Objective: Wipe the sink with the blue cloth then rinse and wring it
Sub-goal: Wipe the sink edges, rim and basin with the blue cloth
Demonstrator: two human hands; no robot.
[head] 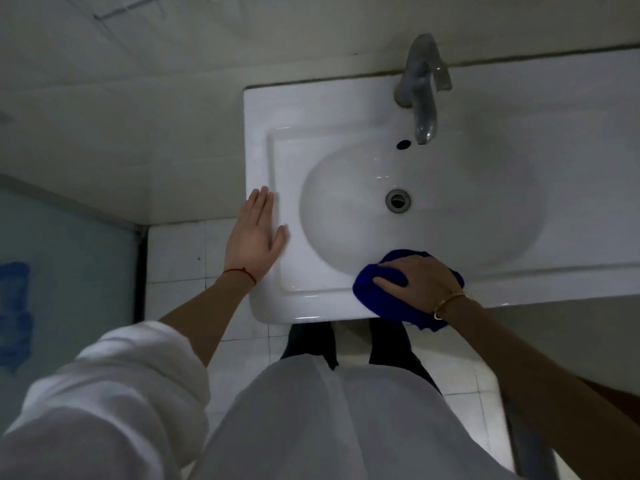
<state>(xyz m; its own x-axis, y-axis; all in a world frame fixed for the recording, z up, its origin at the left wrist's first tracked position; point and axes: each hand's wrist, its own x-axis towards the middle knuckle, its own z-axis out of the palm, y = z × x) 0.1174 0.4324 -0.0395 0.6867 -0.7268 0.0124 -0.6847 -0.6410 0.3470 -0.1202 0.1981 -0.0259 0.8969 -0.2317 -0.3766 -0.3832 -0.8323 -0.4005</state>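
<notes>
my left hand (254,233) lies flat and open on the left rim of the sink (277,161), fingers together pointing away from me, holding nothing. my right hand (417,273) presses palm-down on the blue cloth (384,299), fingers spread and curled over it. the cloth is bunched on the front rim, just at the basin's near edge, part hanging over. one sink, one tap (420,88), one drain (398,200), one cloth.

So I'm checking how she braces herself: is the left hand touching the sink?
Touching. The head view shows the left hand lying flat, palm down, on the sink's left rim, fingers spread over the white ledge with no gap visible.
</notes>
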